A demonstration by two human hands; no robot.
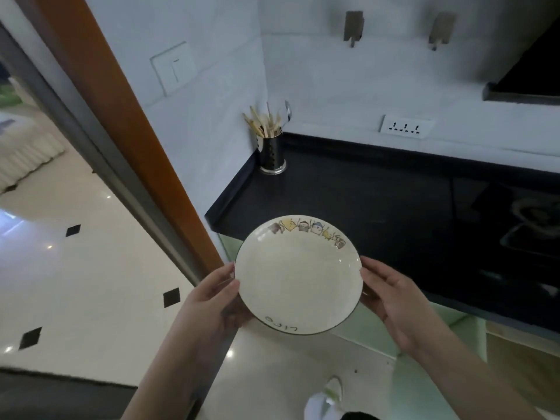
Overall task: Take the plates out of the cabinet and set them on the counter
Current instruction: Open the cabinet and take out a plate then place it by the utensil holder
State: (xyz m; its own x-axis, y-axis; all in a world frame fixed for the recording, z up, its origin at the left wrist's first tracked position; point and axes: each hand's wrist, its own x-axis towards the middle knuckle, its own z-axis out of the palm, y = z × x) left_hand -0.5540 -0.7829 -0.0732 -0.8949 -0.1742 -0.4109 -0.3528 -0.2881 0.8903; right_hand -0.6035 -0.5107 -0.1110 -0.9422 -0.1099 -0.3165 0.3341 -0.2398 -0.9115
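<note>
Plate held in both hands, just short of the counter's near edge.

The left hand (212, 301) grips the plate (298, 274) at its left rim, thumb over the top and fingers curled beneath; the right hand (394, 301) holds the opposite rim the same way, so the plate sits level between them, face up. Beyond the fingertips and slightly right lies the dark counter (363, 192); the plate's far rim overlaps its edge in view. Setting it down likely calls for a forward reach, both hands equally near. A utensil holder (271, 156) stands farther off in the corner.
</note>
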